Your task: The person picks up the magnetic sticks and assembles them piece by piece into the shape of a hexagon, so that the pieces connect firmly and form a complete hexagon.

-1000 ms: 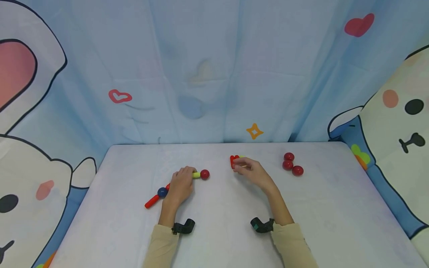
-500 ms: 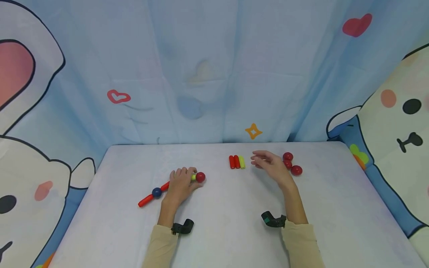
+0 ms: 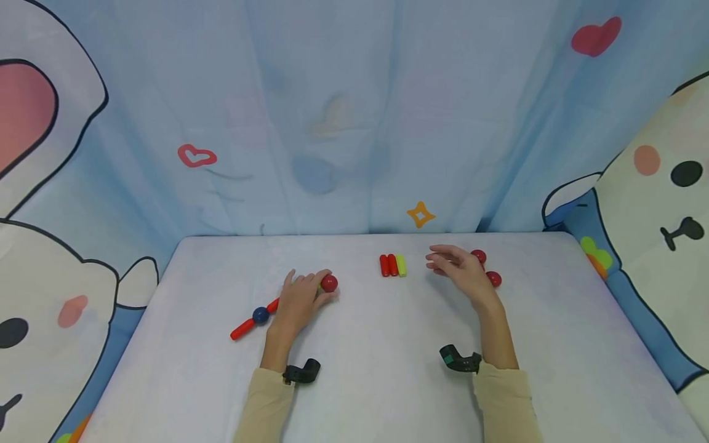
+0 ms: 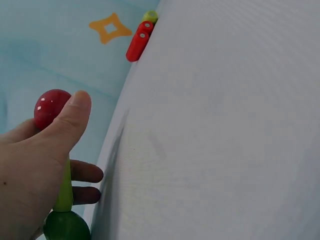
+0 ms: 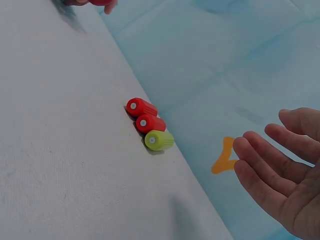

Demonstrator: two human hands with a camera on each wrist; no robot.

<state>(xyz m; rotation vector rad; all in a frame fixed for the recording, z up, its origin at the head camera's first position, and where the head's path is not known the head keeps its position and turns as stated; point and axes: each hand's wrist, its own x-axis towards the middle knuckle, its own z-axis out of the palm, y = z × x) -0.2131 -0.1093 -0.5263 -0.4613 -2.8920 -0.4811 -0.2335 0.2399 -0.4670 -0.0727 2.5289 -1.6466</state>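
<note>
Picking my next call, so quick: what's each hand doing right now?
Left hand: closed, holding the red ball at the end of the light green stick.
Right hand: open, holding nothing.

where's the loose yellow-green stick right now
In the head view, the loose yellow-green stick lies near the far edge of the table, just right of two loose red sticks and left of the right hand.

The red ball (image 4: 48, 107) looks glossy, the tabletop (image 3: 376, 351) matt, the backdrop (image 3: 354, 80) cloth.
</note>
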